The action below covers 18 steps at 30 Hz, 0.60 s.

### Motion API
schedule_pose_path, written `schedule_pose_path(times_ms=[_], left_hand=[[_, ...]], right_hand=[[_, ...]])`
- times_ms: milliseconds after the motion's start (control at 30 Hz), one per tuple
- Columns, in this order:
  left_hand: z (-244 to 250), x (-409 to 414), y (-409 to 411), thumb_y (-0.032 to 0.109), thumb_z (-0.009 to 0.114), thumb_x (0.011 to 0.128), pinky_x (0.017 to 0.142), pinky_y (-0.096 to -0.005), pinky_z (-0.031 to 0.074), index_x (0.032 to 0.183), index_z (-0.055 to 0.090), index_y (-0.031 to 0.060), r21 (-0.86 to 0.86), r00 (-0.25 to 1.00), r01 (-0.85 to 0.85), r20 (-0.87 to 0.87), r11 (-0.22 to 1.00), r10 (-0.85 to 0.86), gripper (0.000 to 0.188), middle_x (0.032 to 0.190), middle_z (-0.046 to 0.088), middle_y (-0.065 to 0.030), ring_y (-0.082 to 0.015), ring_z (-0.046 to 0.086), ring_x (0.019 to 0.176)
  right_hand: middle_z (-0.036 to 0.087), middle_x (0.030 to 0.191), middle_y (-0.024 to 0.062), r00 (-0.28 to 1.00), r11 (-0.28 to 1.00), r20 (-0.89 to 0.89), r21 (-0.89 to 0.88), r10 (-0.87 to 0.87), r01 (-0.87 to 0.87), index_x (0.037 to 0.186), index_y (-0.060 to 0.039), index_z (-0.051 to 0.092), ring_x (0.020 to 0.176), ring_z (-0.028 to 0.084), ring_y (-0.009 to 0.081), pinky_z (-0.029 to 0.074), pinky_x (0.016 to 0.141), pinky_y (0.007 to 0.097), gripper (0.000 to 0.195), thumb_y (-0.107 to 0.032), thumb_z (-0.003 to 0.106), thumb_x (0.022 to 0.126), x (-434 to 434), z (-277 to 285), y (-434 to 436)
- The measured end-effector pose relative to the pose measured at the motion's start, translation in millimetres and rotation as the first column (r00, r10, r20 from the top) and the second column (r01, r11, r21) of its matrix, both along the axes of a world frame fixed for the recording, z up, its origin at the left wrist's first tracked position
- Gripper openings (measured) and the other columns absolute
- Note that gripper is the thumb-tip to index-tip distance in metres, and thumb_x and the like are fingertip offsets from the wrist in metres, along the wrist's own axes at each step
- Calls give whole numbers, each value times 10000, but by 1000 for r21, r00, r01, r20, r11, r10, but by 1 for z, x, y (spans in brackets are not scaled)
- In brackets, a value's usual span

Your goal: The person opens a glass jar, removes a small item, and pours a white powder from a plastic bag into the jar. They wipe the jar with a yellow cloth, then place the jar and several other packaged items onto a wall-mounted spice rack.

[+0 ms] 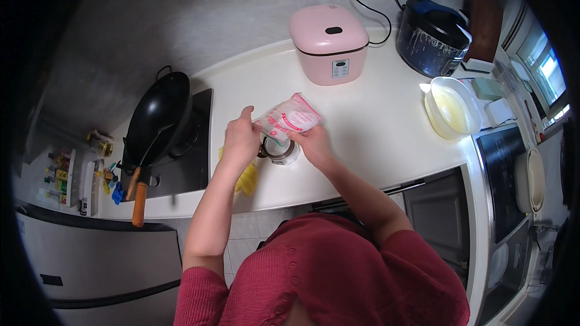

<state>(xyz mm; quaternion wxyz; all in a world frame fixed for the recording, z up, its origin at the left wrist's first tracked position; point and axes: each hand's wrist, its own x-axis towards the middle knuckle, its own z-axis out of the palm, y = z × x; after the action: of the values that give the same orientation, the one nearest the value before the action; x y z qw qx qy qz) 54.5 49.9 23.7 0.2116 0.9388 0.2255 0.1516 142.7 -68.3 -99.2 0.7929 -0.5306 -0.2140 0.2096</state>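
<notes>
A plastic bag with pink and white print is held tilted above the counter, its lower left end over a small glass jar. My left hand grips the bag's left end, the thumb pointing up. On the bag's lower right side, the fingers of my right hand pinch it. The round mouth of the jar faces up, partly covered by the bag. Whatever the bag contains cannot be made out clearly. A yellow cloth lies beside the jar, partly hidden behind my left forearm.
A pink rice cooker stands at the back of the white counter. Farther right are a dark cooker and a translucent plastic basin. A wok rests on the black hob at left, its wooden handle jutting forward.
</notes>
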Motion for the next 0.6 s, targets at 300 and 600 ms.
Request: schedule_pose_path(times_ms=[300,600], left_hand=[[3,-60,41,47,583,795,512,-210,408,888,614,-22,-225,934,-66,329,972,139,120,641,592,-46,-50,484,545],[-80,-68,-25,81,556,838,525,-192,398,984,595,-40,-673,983,31,155,739,100,194,608,571,-10,-40,485,549]], right_hand=[[613,970,87,996,999,-80,-4,-41,41,1030,41,539,870,588,145,476,783,268,288,41,610,751,-2,-2,-1],[623,932,78,992,999,-122,-4,-35,35,1008,27,555,840,590,133,476,756,261,286,56,620,731,-7,1,-1]])
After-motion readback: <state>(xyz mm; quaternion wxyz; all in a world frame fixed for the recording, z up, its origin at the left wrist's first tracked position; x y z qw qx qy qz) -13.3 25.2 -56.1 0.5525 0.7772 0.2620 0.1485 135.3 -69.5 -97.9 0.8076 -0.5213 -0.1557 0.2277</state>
